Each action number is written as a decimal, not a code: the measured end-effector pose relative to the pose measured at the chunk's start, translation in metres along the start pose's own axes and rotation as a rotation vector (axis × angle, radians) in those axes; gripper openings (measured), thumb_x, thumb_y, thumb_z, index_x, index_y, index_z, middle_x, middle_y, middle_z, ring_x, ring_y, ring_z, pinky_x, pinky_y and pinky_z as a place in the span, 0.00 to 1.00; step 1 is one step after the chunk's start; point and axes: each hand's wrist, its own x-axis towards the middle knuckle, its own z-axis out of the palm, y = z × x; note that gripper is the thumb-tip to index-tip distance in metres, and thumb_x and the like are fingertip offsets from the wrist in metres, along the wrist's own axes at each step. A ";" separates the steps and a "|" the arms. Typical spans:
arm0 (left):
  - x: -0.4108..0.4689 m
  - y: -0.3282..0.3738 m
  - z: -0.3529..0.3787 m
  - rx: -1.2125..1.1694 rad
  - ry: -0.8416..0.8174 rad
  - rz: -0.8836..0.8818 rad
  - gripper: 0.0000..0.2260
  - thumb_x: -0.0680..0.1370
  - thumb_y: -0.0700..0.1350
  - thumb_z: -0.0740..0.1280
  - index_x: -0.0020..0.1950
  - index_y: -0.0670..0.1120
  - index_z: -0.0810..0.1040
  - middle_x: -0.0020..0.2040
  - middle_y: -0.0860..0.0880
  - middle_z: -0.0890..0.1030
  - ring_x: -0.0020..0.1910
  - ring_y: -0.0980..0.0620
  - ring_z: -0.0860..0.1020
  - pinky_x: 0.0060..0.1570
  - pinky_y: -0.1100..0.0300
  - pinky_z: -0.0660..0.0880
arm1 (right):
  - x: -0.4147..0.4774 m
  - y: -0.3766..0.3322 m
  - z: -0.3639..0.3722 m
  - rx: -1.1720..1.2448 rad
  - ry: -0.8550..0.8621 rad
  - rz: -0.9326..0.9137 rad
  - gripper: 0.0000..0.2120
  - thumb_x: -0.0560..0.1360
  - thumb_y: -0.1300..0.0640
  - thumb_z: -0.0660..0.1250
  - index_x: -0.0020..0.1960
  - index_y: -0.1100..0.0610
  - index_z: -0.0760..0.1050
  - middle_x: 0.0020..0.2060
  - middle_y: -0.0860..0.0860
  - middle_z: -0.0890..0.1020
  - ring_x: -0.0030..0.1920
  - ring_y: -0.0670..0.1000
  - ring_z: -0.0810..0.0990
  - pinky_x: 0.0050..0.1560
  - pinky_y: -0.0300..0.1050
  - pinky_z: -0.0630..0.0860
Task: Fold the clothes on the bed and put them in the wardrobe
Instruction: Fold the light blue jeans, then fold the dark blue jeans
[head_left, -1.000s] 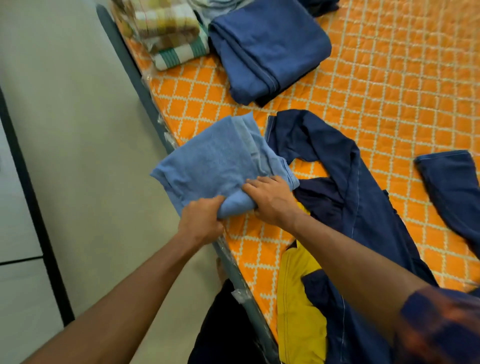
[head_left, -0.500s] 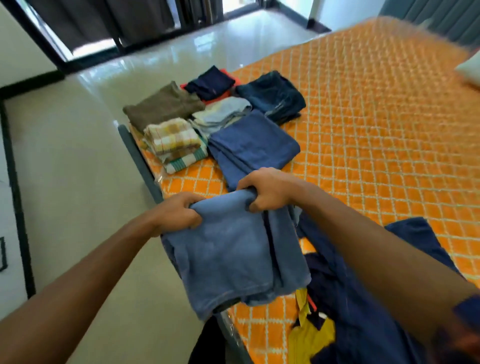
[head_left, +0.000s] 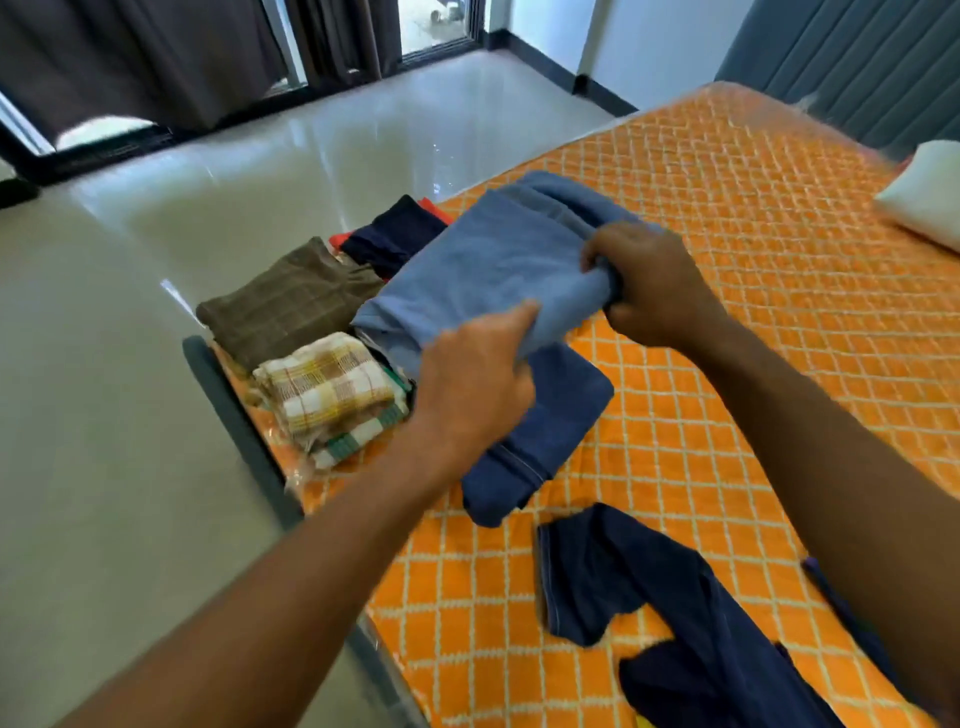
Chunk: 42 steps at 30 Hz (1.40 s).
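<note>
A folded light blue garment (head_left: 488, 260) hangs in the air above the folded piles at the bed's corner. My left hand (head_left: 475, 384) grips its near edge and my right hand (head_left: 649, 286) grips its right end. Beneath it lie a folded blue garment (head_left: 545, 431), a checked yellow cloth (head_left: 327, 384), a brown folded piece (head_left: 291, 301) and a dark navy piece (head_left: 395, 234). An unfolded dark navy garment (head_left: 675, 623) sprawls on the orange quilted bed (head_left: 753, 312) near me.
The bed's grey frame edge (head_left: 244, 436) runs along the left, with glossy pale floor (head_left: 156, 467) beyond. A white pillow (head_left: 924, 192) sits at the far right. Dark curtains and glass doors (head_left: 208, 57) stand at the back. No wardrobe is in view.
Both hands lifted the light blue garment off the bed's near edge and carried it forward over the folded piles. My view swung up toward the far end of the room.
</note>
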 end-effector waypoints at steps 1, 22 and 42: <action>-0.006 -0.003 0.021 0.000 -0.049 0.003 0.26 0.72 0.40 0.67 0.71 0.48 0.75 0.53 0.43 0.84 0.47 0.36 0.81 0.41 0.43 0.79 | -0.013 0.010 0.017 0.011 0.011 0.042 0.17 0.61 0.58 0.61 0.48 0.57 0.76 0.45 0.55 0.81 0.47 0.61 0.79 0.47 0.55 0.74; -0.010 -0.172 0.198 0.323 -0.568 -0.210 0.48 0.68 0.81 0.55 0.80 0.64 0.39 0.82 0.49 0.35 0.79 0.40 0.32 0.68 0.24 0.37 | -0.066 0.035 0.276 0.068 -0.414 0.567 0.33 0.81 0.32 0.51 0.82 0.37 0.43 0.82 0.47 0.38 0.82 0.53 0.38 0.78 0.68 0.40; -0.230 -0.019 0.241 -0.167 -0.542 0.182 0.25 0.73 0.46 0.70 0.70 0.43 0.75 0.72 0.37 0.71 0.71 0.38 0.70 0.65 0.42 0.73 | -0.511 -0.004 0.133 -0.039 -0.701 1.310 0.43 0.71 0.26 0.63 0.80 0.38 0.51 0.80 0.47 0.59 0.77 0.57 0.62 0.71 0.68 0.63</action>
